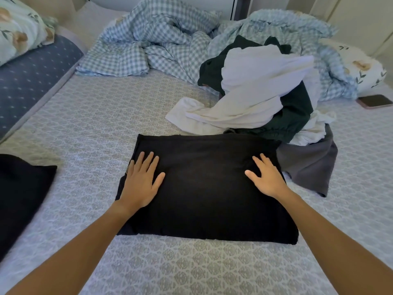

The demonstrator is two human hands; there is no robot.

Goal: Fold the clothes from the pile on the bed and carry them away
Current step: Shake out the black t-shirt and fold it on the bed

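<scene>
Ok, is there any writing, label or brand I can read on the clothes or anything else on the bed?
None readable.
Black folded garment under both flat hands: no label showing.
Pillow at far right: a small dark mark near its top, too small to read.
Phone: screen dark, no text.

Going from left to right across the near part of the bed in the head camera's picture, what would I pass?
Dark folded cloth at the left edge → left hand → black folded garment, with both hands flat on it → right hand → grey garment.
</scene>
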